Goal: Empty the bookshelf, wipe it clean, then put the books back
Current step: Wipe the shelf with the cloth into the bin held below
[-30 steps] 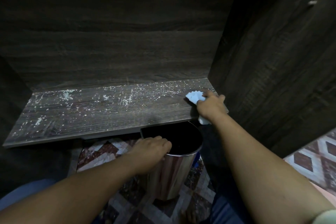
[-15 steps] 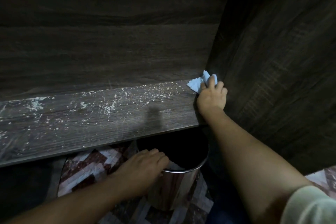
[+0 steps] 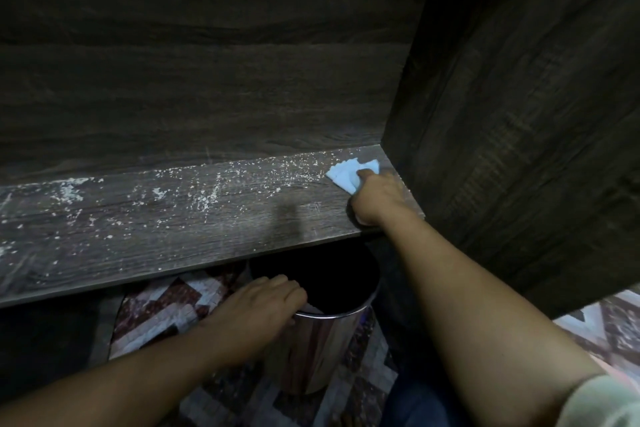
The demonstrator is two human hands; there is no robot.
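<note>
Bookshelf [image 3: 207,80] stands bare in this compartment: no books show anywhere in view, so the emptying looks done, here at least. Its shelf board [image 3: 166,236] runs left to right across the middle. White specks [image 3: 207,189] are scattered over most of it, thickest along the far edge and at the left.

The right hand [image 3: 377,199] holds a folded blue cloth [image 3: 344,175], fingers curled over it, pressing it to the board in the far right corner, just beside the side panel [image 3: 519,114]. Below the board's near edge a metal bin [image 3: 322,354] stands on the patterned floor [image 3: 156,315], its mouth partly under that edge. The left hand [image 3: 259,305] grips the bin's rim, fingers hooked over its near left side.

By my judgement the wiping is at an early stage: the patch near the right hand looks cleaner, while nearly the whole length to the left is yet to be cleared, likely by sweeping the specks into the bin. After that the books, out of sight now, have to go back.
</note>
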